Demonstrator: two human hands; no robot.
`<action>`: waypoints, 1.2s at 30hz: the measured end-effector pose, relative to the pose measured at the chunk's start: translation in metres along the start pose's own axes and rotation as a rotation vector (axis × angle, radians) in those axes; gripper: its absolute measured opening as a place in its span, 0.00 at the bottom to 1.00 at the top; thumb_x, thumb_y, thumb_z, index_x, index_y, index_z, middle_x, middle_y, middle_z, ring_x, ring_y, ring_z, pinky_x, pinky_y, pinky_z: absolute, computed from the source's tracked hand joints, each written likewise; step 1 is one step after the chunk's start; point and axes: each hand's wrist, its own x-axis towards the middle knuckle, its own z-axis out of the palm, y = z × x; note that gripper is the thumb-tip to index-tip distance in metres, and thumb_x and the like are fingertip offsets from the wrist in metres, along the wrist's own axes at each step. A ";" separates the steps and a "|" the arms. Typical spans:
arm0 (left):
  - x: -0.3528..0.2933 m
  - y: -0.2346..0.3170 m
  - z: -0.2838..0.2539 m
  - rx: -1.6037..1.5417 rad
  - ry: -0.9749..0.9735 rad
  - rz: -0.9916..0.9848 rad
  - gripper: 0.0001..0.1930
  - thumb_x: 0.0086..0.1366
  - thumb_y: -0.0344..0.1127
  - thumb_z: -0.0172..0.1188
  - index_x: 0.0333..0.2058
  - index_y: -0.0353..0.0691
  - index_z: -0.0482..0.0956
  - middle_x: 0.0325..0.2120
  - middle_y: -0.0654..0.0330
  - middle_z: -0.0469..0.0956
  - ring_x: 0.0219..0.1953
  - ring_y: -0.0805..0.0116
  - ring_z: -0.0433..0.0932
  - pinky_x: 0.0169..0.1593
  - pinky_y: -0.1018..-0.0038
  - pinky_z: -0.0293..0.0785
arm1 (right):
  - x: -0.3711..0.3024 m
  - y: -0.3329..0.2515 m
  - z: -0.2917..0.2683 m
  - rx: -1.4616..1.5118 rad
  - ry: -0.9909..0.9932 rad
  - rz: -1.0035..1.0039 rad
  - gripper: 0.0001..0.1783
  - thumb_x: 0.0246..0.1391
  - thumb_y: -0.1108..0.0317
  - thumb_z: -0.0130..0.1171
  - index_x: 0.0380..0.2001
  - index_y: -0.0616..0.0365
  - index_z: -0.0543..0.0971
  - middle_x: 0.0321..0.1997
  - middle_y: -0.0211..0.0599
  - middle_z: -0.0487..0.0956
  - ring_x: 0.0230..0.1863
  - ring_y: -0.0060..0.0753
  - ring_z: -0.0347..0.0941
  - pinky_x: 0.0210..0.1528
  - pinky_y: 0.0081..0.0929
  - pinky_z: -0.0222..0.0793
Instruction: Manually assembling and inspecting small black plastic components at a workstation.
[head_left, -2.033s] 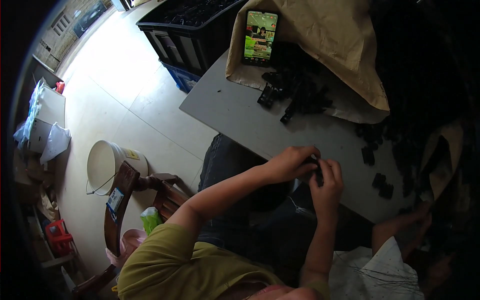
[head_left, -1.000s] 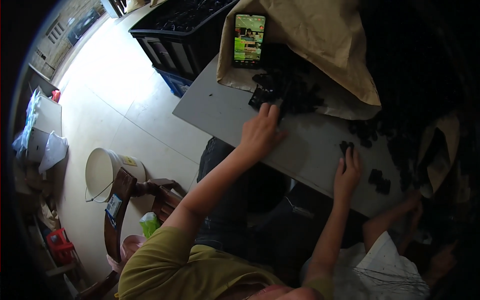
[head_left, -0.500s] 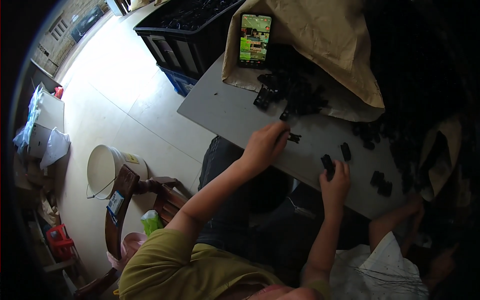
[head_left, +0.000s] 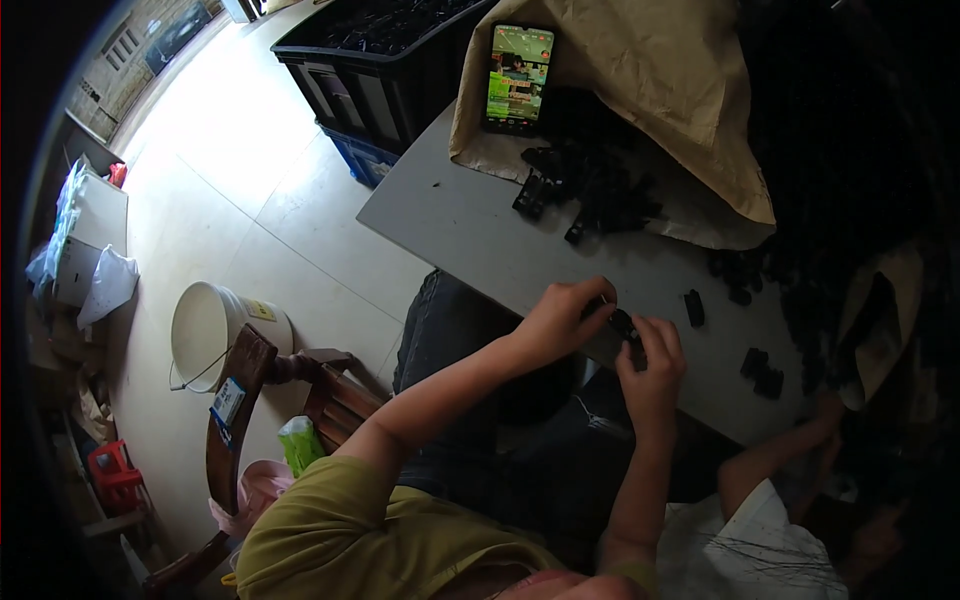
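Observation:
Over the table's near edge my two hands meet around small black parts. My left hand (head_left: 567, 318) is closed, pinching a dark piece mostly hidden by its fingers. In my right hand (head_left: 652, 362), the fingers grip a small black plastic part (head_left: 622, 324), its end turned toward the left hand. The two pieces are close together; whether they touch I cannot tell. A single black part (head_left: 694, 308) lies on the grey table (head_left: 440, 215) just beyond the right hand. Farther back is a heap of black parts (head_left: 590, 185) at the mouth of a brown paper bag (head_left: 690, 110).
A phone (head_left: 518, 78) with a lit screen leans on the bag. Black parts (head_left: 762, 372) lie at the right, near another person's arm (head_left: 775, 455). Stacked crates (head_left: 350, 90) stand beyond the table; a white bucket (head_left: 215, 335) and wooden chair (head_left: 245, 420) are at the left.
My left hand has come back from near the heap, toward the right hand, with its piece. My right hand has shifted slightly left, and the parts now meet or nearly meet.

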 end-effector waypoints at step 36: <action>0.126 -0.032 -0.146 0.656 0.419 0.188 0.11 0.56 0.32 0.56 0.39 0.42 0.78 0.40 0.54 0.76 0.43 0.55 0.76 0.46 0.65 0.72 | -0.036 -0.015 0.005 0.360 -0.368 0.183 0.14 0.48 0.67 0.64 0.36 0.64 0.78 0.35 0.40 0.76 0.26 0.30 0.72 0.28 0.25 0.68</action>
